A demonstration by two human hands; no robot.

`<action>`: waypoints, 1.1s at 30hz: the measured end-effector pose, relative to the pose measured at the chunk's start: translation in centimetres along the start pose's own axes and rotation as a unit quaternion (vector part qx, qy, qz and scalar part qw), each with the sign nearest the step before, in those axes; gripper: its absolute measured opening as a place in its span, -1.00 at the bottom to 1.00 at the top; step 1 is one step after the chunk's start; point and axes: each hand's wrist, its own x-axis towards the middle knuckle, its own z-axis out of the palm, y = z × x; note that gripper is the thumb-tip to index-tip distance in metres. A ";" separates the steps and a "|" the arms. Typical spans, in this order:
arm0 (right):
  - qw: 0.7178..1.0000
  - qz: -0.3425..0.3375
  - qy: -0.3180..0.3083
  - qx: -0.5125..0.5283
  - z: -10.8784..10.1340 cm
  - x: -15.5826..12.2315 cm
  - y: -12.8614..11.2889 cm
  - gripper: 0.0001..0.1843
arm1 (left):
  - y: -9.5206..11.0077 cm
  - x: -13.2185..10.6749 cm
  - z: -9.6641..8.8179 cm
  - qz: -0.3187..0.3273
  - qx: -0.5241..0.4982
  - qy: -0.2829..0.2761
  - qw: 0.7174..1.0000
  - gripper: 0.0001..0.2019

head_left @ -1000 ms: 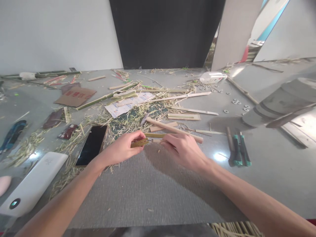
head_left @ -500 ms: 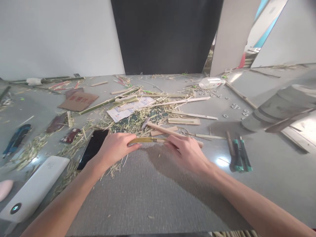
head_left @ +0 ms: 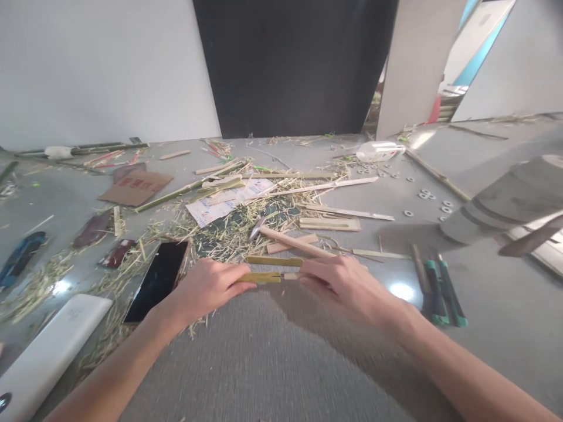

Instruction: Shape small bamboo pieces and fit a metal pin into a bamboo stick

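Note:
My left hand [head_left: 217, 287] is closed on a yellow-green bamboo strip [head_left: 264, 277], pinched between thumb and fingers. In my right hand [head_left: 347, 284] is a pale wooden piece [head_left: 291, 275], its end meeting the strip's slotted end; whether they are joined I cannot tell. Just behind runs another bamboo strip [head_left: 272, 261], its right end by my right fingers; I cannot tell if they touch it. Beyond my right hand lies a hammer [head_left: 292, 240] with a wooden handle, partly hidden by that hand. A black phone [head_left: 159, 278] lies left of my left hand.
Bamboo shavings [head_left: 229, 237] and split bamboo pieces [head_left: 329, 224] litter the middle. Green-handled tools [head_left: 446, 293] lie right, near several small white rings [head_left: 426, 194] and a large grey cylinder [head_left: 505, 196]. A white power bank [head_left: 57, 351] is at front left, a utility knife [head_left: 21, 258] beyond it.
Both hands sit slightly lower in the picture, and the view has shifted a little. The bamboo strip behind the held pieces now shows separately. Both hands keep their grip.

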 end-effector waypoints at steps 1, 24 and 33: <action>1.000 0.005 -0.007 0.005 0.0 0.0 0.1 -0.74 | 0.0 0.0 0.0 -0.002 -0.008 0.001 1.000 -0.67; 0.973 0.079 0.029 0.213 1.7 0.3 -3.0 -0.64 | 3.5 0.6 -1.0 -0.095 -0.197 0.062 0.974 -0.82; 0.971 0.075 0.044 0.221 2.3 0.4 -2.7 -0.67 | 3.0 0.9 -1.5 -0.154 -0.344 -0.012 0.926 -0.75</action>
